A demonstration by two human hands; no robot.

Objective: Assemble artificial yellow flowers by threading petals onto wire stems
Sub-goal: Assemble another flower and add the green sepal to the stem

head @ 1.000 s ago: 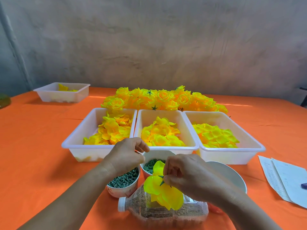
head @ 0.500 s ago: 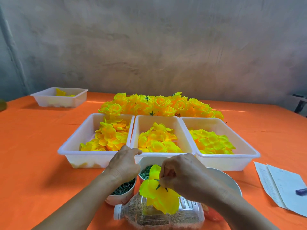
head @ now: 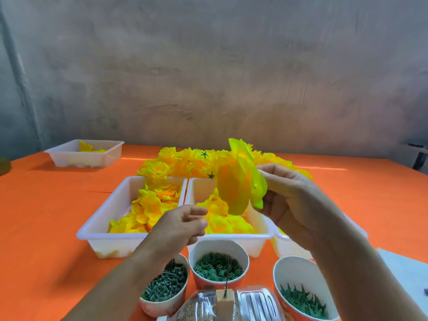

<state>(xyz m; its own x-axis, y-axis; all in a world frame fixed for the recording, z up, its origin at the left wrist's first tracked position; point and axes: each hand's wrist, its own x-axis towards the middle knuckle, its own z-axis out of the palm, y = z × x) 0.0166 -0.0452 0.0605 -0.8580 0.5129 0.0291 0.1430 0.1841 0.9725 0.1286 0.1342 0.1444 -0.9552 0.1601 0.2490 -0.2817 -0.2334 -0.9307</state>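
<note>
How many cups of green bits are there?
3: left cup by the left forearm, middle cup before the middle tray, right cup by the right arm. More may be offscreen.

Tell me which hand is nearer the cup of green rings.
Left. The left hand hovers just above-left of the ring cup; the right hand is farther up-right, holding the yellow flower.
</note>
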